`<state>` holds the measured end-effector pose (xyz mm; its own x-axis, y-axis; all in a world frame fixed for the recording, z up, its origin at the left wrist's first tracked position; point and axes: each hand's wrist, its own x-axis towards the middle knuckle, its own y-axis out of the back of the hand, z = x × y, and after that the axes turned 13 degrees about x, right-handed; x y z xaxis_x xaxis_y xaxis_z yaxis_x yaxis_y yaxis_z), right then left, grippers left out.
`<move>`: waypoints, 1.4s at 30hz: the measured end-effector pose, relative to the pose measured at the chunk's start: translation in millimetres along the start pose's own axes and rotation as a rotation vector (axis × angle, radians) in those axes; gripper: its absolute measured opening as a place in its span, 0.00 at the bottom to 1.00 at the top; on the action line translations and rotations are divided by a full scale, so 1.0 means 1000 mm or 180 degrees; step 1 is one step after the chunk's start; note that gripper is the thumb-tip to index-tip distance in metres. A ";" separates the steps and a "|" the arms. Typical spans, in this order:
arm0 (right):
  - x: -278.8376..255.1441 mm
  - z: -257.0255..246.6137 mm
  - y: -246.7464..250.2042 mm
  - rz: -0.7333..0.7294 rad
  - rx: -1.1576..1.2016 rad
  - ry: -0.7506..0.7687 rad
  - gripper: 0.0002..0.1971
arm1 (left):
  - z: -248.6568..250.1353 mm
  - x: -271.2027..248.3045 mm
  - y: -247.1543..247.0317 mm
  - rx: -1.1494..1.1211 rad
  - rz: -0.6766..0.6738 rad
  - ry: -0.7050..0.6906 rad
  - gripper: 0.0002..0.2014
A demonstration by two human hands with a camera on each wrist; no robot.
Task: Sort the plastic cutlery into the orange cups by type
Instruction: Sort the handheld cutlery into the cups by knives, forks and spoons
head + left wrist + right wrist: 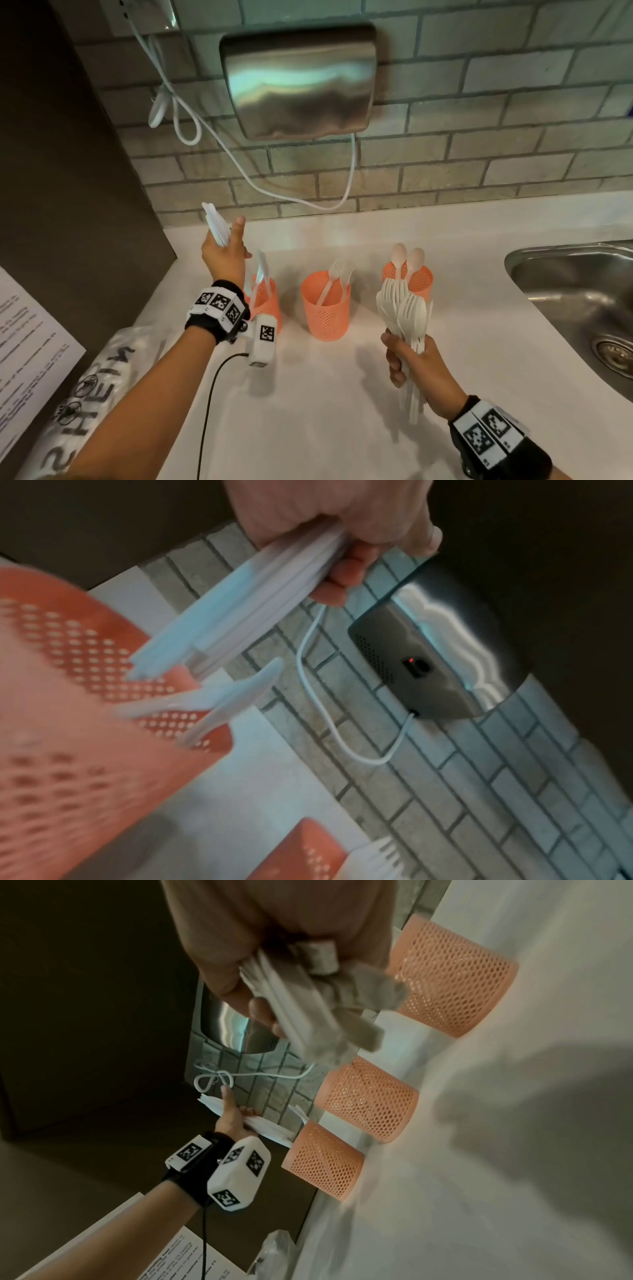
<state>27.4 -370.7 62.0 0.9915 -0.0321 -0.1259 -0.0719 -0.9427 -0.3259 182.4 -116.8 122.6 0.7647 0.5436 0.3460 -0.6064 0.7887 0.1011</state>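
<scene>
we note three orange cups in a row on the white surface point(342, 394): the left cup point(270, 305) holds knives, the middle cup point(325, 315) forks, the right cup point(419, 281) two spoons. the left hand point(224, 255) is raised just above the left cup, its fingers point(337, 580) wrapped round a bundle of knives point(215, 224), index finger pointing up. the right hand point(411, 363) is clenched round the handles of a thick bunch of forks point(404, 308), heads up, held in front of the right cup.

in our judgement the cutlery is very light, thin, fairly stiff and smooth, so stacked pieces may slide or fan apart. we advise holding at mid-handle with a firm wrap and lowering handles first. the perforated cups look light and could tip if knocked.
</scene>
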 end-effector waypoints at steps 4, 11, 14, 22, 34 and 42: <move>0.001 0.002 0.001 0.0035 -0.0077 -0.0005 0.11 | -0.028 -0.007 -0.004 0.0363 -0.0192 0.0162 0.19; 0.005 0.005 -0.002 -0.0003 0.0063 -0.0188 0.09 | -0.049 -0.019 -0.002 0.0938 -0.0548 0.0323 0.15; 0.006 0.006 -0.005 -0.0085 0.0160 -0.0246 0.08 | -0.055 -0.020 0.003 0.1409 -0.0638 0.0168 0.21; 0.005 0.007 -0.012 -0.0456 0.0684 -0.0518 0.08 | -0.029 -0.045 0.012 0.2060 -0.0527 -0.0549 0.31; 0.003 0.013 -0.021 -0.0178 0.0293 -0.0461 0.08 | 0.027 -0.172 -0.012 0.0745 -0.2393 -0.0124 0.02; -0.002 0.017 -0.012 -0.0453 0.0063 -0.0491 0.04 | 0.012 -0.188 -0.020 0.0903 -0.2270 0.0124 0.07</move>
<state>24.8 -353.9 50.2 0.9636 0.1536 -0.2188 0.0640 -0.9273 -0.3689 48.2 -237.8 67.1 0.9957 -0.0552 0.0746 0.0079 0.8512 0.5247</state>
